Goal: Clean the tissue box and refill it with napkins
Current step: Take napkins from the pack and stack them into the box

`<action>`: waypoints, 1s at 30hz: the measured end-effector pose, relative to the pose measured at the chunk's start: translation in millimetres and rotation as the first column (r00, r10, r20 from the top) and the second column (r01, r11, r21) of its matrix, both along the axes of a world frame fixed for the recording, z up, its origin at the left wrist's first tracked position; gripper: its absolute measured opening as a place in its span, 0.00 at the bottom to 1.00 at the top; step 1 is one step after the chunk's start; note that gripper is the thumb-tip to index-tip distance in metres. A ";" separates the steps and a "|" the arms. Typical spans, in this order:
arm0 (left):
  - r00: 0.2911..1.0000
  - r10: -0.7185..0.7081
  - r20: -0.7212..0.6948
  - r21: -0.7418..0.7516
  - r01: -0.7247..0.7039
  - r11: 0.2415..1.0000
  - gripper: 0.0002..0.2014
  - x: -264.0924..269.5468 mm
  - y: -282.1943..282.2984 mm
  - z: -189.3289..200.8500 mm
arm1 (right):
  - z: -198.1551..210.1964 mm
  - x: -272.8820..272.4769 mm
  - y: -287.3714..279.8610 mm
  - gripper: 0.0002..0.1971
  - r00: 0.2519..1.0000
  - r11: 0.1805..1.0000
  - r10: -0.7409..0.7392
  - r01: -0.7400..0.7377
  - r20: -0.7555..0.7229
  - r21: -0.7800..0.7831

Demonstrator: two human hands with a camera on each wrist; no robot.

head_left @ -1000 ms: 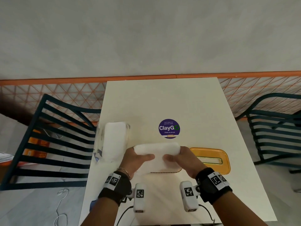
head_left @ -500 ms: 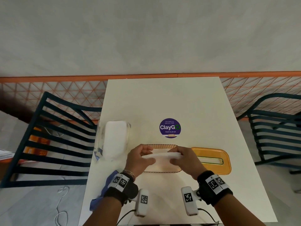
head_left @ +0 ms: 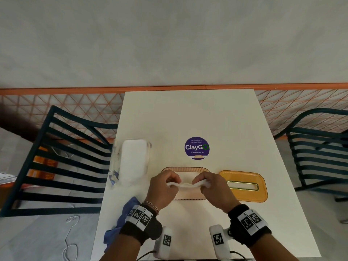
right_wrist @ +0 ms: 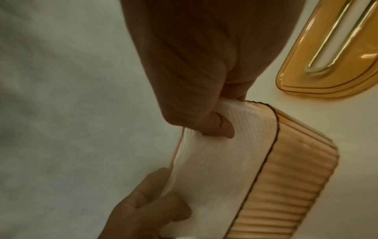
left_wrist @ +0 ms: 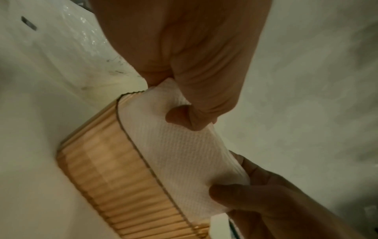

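Note:
An amber ribbed tissue box stands open on the white table, near its front edge. A white stack of napkins sits partly inside the box, its top above the rim. My left hand pinches the stack's left end and my right hand pinches its right end. The left wrist view shows the napkins going into the box, and the right wrist view shows the same napkins and box. The amber lid with a slot lies to the right of the box.
A clear plastic pack of white napkins lies at the table's left edge. A blue cloth hangs over the front left edge. A purple round sticker marks the table's middle. Dark slatted chairs stand on both sides.
Both hands have lowered the napkin stack from above the box into it, and the stack has turned from flat to edge-on. The blue cloth has come into view.

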State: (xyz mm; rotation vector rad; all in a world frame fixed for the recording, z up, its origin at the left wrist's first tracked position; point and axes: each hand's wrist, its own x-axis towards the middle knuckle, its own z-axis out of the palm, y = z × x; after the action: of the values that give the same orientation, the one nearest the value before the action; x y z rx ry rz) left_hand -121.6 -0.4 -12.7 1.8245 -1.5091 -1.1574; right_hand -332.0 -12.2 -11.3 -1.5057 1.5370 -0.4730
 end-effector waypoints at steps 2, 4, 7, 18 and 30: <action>0.999 0.029 -0.019 -0.018 -0.029 0.999 0.17 1.2 0.6 2.5 | 3.4 -2.2 0.5 0.21 0.999 1.000 -0.003 0.003 0.032 -0.004; 1.000 0.025 -0.010 -0.014 -0.025 1.000 0.22 4.3 2.6 1.6 | 3.7 -4.5 0.4 0.22 1.000 1.000 0.020 -0.020 0.013 0.019; 1.000 -0.009 0.016 -0.002 0.009 1.000 0.26 8.1 5.5 -7.6 | -2.1 -3.9 2.1 0.26 0.997 0.997 0.058 -0.056 -0.056 0.051; 0.999 0.011 0.049 -0.030 -0.009 0.999 0.21 -2.5 -3.6 -9.8 | -0.8 2.8 -8.3 0.22 0.997 0.998 0.050 -0.049 -0.056 0.026; 0.994 0.003 0.111 0.028 -0.007 1.000 0.17 15.4 -17.1 -3.8 | -5.6 -6.2 -18.8 0.15 0.969 0.995 0.097 -0.092 -0.227 0.034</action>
State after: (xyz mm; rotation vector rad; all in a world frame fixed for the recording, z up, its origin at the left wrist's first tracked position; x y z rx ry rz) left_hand -106.2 -17.6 -16.5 1.9394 -1.5557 -1.0962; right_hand -338.2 -30.9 -16.8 -1.6523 1.6310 -0.2306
